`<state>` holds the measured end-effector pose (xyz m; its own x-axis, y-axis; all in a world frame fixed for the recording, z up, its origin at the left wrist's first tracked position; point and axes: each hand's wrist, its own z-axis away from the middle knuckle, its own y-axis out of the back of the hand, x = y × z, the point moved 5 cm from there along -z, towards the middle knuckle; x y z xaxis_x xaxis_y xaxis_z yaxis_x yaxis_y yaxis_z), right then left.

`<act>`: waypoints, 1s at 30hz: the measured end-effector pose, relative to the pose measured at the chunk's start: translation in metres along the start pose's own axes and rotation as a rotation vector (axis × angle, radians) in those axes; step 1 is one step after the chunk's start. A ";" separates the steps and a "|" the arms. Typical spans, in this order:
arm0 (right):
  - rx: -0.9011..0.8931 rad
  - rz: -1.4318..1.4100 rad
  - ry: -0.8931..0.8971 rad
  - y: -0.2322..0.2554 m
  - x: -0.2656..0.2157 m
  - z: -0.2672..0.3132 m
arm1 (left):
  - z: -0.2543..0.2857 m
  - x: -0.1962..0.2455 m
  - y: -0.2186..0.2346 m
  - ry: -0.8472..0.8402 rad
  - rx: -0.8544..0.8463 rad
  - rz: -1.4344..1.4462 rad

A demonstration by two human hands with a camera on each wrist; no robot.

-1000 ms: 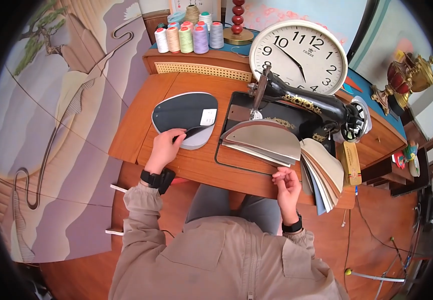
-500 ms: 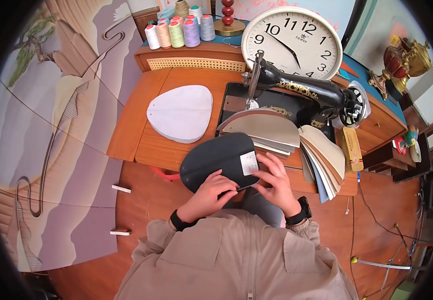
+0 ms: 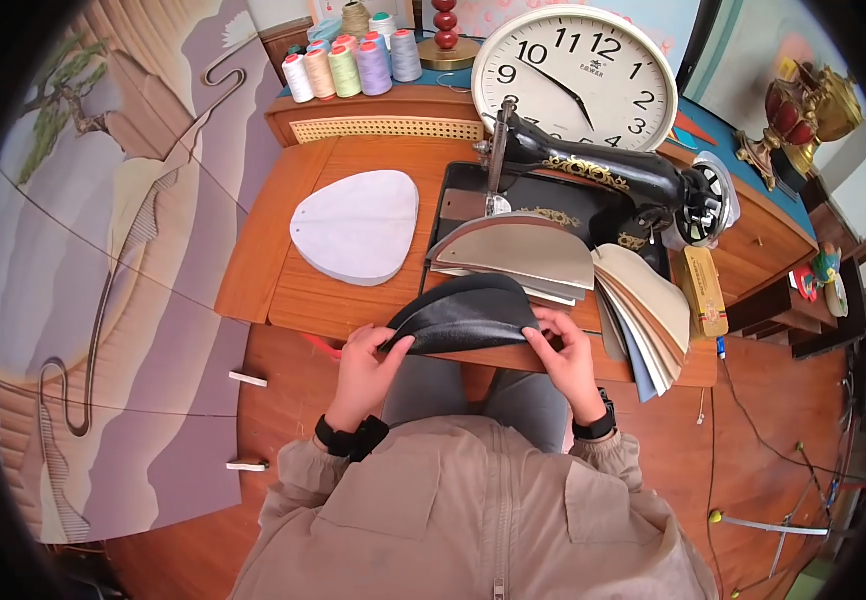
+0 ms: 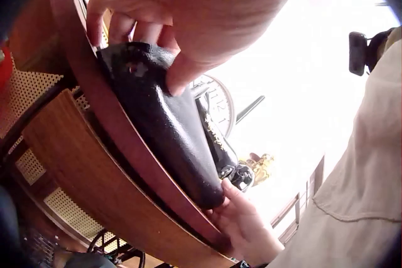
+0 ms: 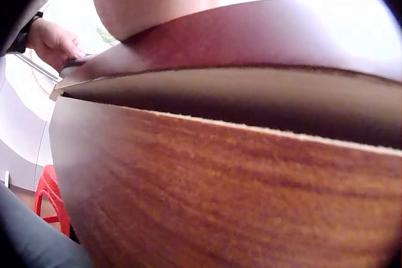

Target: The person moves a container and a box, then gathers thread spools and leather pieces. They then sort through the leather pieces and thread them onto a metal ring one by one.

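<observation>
Both hands hold a black, glossy curved piece (image 3: 468, 315) above the table's front edge, its near side folded over. At its left end the left hand (image 3: 365, 372) pinches it between thumb and fingers; the right hand (image 3: 568, 365) pinches the right end. The left wrist view shows the same black piece (image 4: 166, 117) stretched between the left hand (image 4: 188, 16) and the right hand (image 4: 245, 227). A pale grey rounded piece (image 3: 358, 226) lies flat on the wooden table (image 3: 298, 300). Beside it is a stack of halved, beige-topped pieces (image 3: 523, 250).
A black sewing machine (image 3: 593, 175) stands behind the stack, with a large clock (image 3: 578, 80) behind it. Fanned pieces (image 3: 653, 300) overhang the table's front right, beside a yellow box (image 3: 703, 290). Thread spools (image 3: 345, 72) stand at the back left.
The black piece, first lying over the pale one at the left, was brought to the table's front edge. Its label was visible and now is not; the right hand now grips it too.
</observation>
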<state>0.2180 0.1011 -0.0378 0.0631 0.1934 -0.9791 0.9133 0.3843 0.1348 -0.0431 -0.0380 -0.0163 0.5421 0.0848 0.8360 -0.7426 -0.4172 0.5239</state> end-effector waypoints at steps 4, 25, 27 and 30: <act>0.059 0.015 0.009 -0.001 -0.003 -0.002 | -0.009 -0.005 -0.007 0.066 0.130 -0.022; 0.166 0.623 0.044 -0.014 -0.017 -0.011 | -0.019 0.010 -0.011 -0.152 0.191 -0.481; 0.167 0.628 0.042 -0.014 -0.017 -0.011 | -0.023 0.009 -0.009 -0.124 0.140 -0.480; 0.158 0.629 0.031 -0.014 -0.017 -0.012 | -0.026 0.006 -0.007 -0.133 0.077 -0.491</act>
<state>0.1998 0.1035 -0.0216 0.5957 0.3651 -0.7154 0.7541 0.0524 0.6547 -0.0449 -0.0108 -0.0112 0.8684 0.1739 0.4643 -0.3600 -0.4228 0.8317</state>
